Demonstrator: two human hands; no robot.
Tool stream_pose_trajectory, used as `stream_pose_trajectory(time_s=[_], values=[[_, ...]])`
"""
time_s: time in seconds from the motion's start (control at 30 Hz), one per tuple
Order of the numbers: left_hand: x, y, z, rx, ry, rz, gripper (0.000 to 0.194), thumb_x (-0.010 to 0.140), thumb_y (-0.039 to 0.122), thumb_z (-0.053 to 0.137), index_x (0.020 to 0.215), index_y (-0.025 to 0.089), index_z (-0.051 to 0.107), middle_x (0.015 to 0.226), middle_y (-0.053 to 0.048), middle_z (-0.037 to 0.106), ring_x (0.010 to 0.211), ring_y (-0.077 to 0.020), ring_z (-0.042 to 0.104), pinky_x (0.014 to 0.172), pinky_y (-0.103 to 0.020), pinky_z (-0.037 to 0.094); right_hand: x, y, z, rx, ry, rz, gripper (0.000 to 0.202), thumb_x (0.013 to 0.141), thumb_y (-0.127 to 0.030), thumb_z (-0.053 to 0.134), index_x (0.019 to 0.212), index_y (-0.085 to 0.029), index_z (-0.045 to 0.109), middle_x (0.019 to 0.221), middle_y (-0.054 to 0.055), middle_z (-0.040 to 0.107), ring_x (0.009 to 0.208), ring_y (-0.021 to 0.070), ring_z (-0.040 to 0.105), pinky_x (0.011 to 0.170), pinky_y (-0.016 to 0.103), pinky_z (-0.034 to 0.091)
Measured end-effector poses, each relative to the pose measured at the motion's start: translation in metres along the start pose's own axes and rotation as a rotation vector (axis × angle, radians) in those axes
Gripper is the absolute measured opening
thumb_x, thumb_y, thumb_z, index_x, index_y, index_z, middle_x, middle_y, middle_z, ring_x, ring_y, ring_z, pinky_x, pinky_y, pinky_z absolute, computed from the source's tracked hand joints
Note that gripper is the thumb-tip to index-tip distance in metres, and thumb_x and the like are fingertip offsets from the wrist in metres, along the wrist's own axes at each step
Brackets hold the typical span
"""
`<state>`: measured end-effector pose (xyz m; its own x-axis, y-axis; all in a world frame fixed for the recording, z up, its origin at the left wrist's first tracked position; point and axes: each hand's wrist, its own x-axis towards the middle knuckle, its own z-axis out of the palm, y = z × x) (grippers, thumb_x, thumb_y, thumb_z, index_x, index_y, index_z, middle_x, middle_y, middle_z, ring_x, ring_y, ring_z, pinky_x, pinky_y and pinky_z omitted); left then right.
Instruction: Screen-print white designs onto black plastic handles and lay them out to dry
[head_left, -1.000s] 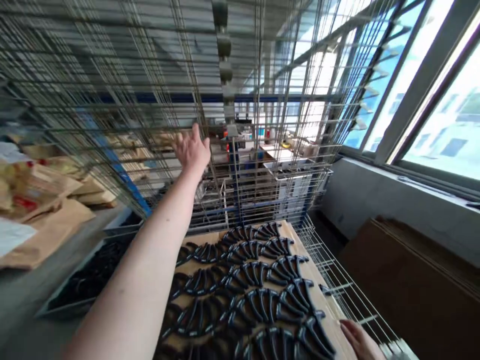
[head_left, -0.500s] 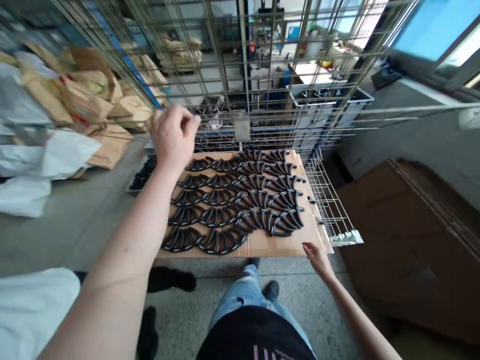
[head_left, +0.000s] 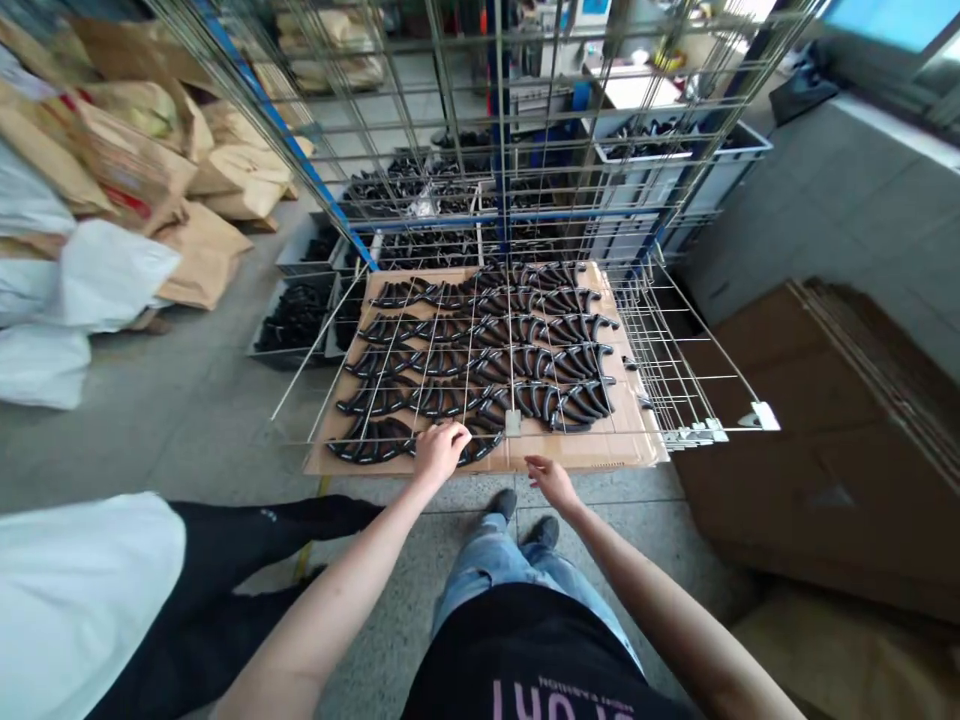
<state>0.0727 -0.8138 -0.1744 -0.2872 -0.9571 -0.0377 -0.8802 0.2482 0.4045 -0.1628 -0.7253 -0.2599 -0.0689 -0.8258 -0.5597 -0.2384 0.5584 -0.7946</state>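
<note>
A wire rack shelf [head_left: 513, 422] lies lowered across rows of curved black tube-like parts [head_left: 442, 398]. My left hand [head_left: 441, 452] is closed on the shelf's front rod, left of its small pale plate. The parts are spread in wavy rows on a cardboard sheet [head_left: 555, 455], seen through the wires. Just beyond the sheet's front edge is my right hand [head_left: 553, 482], its fingers stretched out and holding nothing. It is nearest to the front rod, right of the plate.
Upright wire shelves in a blue frame [head_left: 499, 130] rise behind the sheet. Grey bins [head_left: 296, 325] of black parts stand at left and behind. Large cardboard [head_left: 817, 440] leans at right. Another person in a white top [head_left: 82, 600] is close on my left.
My left hand has come down and toward me, and the wire shelf has swung from upright to lying over the parts. My right hand has moved left toward the middle.
</note>
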Motion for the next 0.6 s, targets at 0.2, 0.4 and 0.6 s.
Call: stream_pose_trajectory(time_s=[0.2, 0.4, 0.6], values=[[0.004, -0.022, 0.029, 0.017, -0.086, 0.03, 0.027, 0.093, 0.031, 0.051, 0.091, 0.023, 0.076, 0.1, -0.006, 0.07, 0.094, -0.0203, 0.06, 0.085, -0.031, 0.043, 0.024, -0.021, 0.05, 0.017, -0.023, 0.09, 0.042, 0.092, -0.023, 0.048, 0.132, -0.017, 0.061, 0.113, 0.008, 0.071, 0.069, 0.0107, 0.064, 0.055, 0.019, 0.054], [-0.001, -0.018, 0.03, 0.075, -0.093, 0.189, 0.031, 0.092, 0.03, 0.052, 0.077, 0.023, 0.078, 0.095, -0.009, 0.067, 0.086, -0.0229, 0.057, 0.078, -0.035, 0.044, 0.015, -0.012, 0.02, -0.049, -0.009, 0.091, 0.033, 0.09, -0.023, 0.054, 0.117, -0.016, 0.071, 0.088, 0.005, 0.073, 0.06, 0.0104, 0.061, 0.048, 0.017, 0.049], [0.018, -0.011, 0.038, 0.034, 0.215, 0.411, 0.037, 0.093, 0.043, 0.05, 0.08, 0.022, 0.077, 0.091, -0.009, 0.069, 0.076, -0.0221, 0.059, 0.074, -0.035, 0.046, -0.027, 0.016, -0.087, 0.053, 0.198, 0.146, 0.029, 0.085, -0.016, 0.053, 0.104, -0.015, 0.074, 0.086, 0.004, 0.072, 0.06, 0.0092, 0.061, 0.046, 0.015, 0.046]])
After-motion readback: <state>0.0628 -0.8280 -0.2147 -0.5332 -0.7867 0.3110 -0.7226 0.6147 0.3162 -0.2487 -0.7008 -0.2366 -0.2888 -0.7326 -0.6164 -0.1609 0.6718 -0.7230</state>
